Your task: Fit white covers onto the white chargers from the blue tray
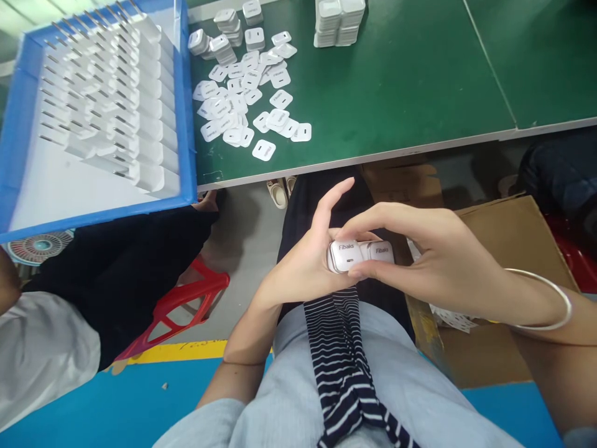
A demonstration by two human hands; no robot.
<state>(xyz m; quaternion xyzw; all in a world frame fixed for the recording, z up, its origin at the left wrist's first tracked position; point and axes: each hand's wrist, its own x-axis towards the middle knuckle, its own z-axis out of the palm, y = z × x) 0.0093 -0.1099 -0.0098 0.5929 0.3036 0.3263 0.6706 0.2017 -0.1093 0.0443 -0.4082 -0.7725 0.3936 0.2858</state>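
Note:
Two small stacks of white square plates with rounded corners sit side by side over my lap. Each top plate reads "Fibaks"; the left stack (346,256) also shows a small dark slot, and the right stack (381,251) is partly turned away. Both stacks rest in my left hand (303,258), whose index finger or thumb points up while the other fingers are mostly hidden behind the plates. From the right, my right hand (429,249) pinches the left stack between thumb and index finger. A thin bangle (562,292) circles the right wrist.
Loose white plates (263,149) and several short stacks (224,50) lie on the green table (410,81), with taller stacks (339,22) farther back. A blue-rimmed tray (189,124) holds white blocks with metal pins. An open cardboard box (513,236) stands right; another person (116,274) sits left.

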